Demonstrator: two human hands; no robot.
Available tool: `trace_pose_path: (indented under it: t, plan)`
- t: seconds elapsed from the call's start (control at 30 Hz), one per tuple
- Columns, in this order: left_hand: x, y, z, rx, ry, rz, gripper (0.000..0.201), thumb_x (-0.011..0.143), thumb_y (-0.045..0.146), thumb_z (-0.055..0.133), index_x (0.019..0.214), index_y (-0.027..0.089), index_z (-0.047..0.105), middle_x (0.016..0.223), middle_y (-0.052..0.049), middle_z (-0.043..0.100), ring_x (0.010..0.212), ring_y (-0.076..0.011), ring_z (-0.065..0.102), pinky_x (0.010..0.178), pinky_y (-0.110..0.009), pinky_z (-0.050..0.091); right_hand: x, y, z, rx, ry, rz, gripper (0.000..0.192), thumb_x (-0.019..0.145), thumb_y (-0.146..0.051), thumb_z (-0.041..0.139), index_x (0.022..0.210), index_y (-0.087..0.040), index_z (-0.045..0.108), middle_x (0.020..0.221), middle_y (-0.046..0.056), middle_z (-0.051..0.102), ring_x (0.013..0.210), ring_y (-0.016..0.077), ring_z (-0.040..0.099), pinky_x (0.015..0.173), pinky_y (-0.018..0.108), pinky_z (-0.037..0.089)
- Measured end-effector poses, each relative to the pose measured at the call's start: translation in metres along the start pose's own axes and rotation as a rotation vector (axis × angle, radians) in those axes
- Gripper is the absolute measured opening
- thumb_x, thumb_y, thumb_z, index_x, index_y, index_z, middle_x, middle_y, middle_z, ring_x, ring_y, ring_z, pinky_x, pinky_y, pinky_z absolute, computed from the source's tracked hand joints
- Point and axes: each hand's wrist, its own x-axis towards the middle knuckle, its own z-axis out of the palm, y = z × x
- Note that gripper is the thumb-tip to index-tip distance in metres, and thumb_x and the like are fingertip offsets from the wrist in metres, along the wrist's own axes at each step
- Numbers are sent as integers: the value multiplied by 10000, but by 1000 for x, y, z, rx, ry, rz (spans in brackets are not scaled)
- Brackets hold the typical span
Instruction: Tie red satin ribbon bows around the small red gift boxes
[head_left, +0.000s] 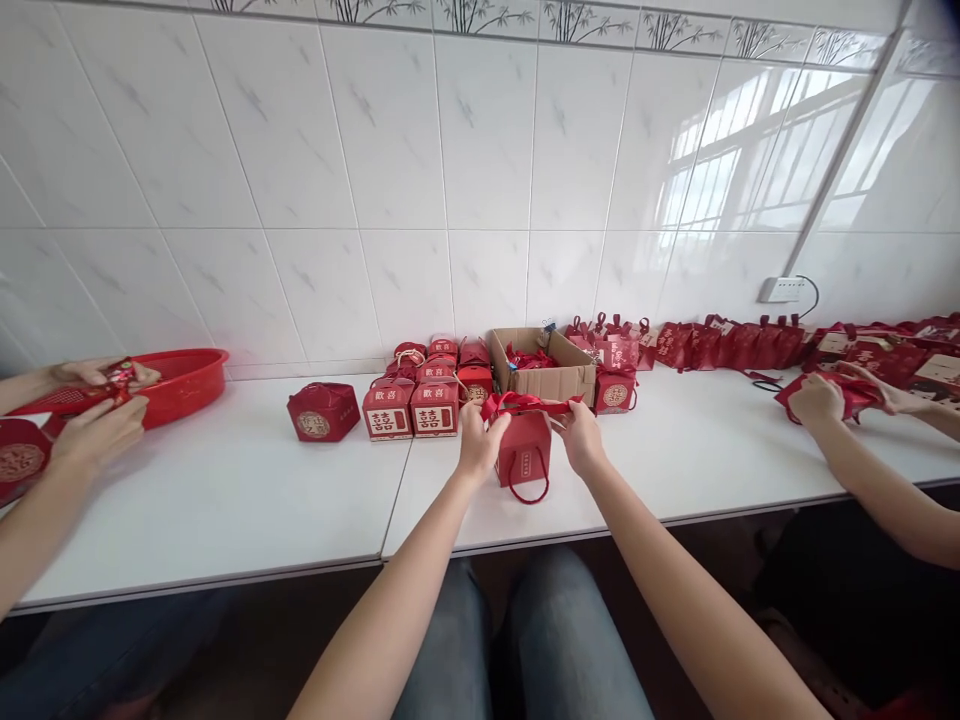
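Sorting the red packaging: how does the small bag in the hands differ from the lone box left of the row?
The bag stands upright, open-topped, with a cord handle hanging in front; the lone box sits closed and squat. Left hand and right hand hold the bag; the box lies untouched. Both are red.

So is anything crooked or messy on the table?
One thing: the dark red box left of the neat rows of boxes stands apart from them and turned at an angle. The small red bag stands upright between the left hand and right hand. Nothing looks spilled or torn.
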Motion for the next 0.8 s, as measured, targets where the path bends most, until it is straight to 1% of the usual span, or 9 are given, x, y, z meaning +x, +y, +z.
trace_pose_path:
  t: [0.07,0.13,0.23,0.33,0.4,0.47,0.5,0.63,0.8]
  plan:
    - [4,2,5,7,-21,2,265,757,221,616,994,174,506,1105,-78,565,1059,-197,546,905,-307,425,1,1,2,13,30,10,76,782,-291,447,757,-222,428,860,40,717,872,188,679,734,303,547]
    - [10,2,7,31,-65,-11,309,716,163,622,994,176,489,998,-63,603,946,-197,590,818,-303,449,2,3,3,18,53,15,61,787,-274,425,752,-224,429,836,29,718,850,183,679,711,298,551]
    - [20,5,5,90,-163,-25,321,653,120,659,922,187,498,863,-32,610,809,-202,599,714,-303,446,3,4,1,10,64,20,61,798,-251,414,757,-224,451,839,20,721,859,175,674,704,286,551]
    - [29,11,4,140,-263,-34,301,598,77,716,810,185,532,789,-6,595,775,-197,583,719,-313,439,3,3,0,-8,72,21,80,809,-235,421,740,-226,459,828,15,720,853,170,671,722,280,545]
    - [33,15,5,149,-305,-55,210,661,121,724,783,161,558,797,-6,592,797,-183,576,759,-334,452,1,3,1,-14,73,26,99,819,-229,420,729,-227,463,811,14,719,831,170,674,739,282,543]
    - [33,16,8,128,-322,-88,122,778,209,673,821,136,586,857,-20,601,839,-172,577,790,-357,469,0,2,3,-12,67,38,112,827,-220,414,736,-224,479,799,16,718,806,171,680,762,290,543]
    - [33,16,10,104,-323,-107,129,824,248,638,853,130,595,891,-28,606,855,-168,579,795,-362,478,-1,2,4,-7,63,47,114,828,-213,414,740,-222,486,792,17,718,792,171,683,771,295,544]
    - [29,9,10,-81,-276,-176,204,867,323,590,933,130,600,935,-43,622,837,-158,598,766,-344,504,-3,0,4,40,76,97,100,825,-194,428,733,-217,461,751,15,701,711,177,691,749,325,562]
    - [31,-3,-9,-366,7,-280,283,914,440,435,971,187,549,1049,-73,593,993,-177,591,777,-278,503,6,-8,-11,93,158,165,101,876,-194,405,797,-195,468,765,4,654,692,168,686,679,340,569]
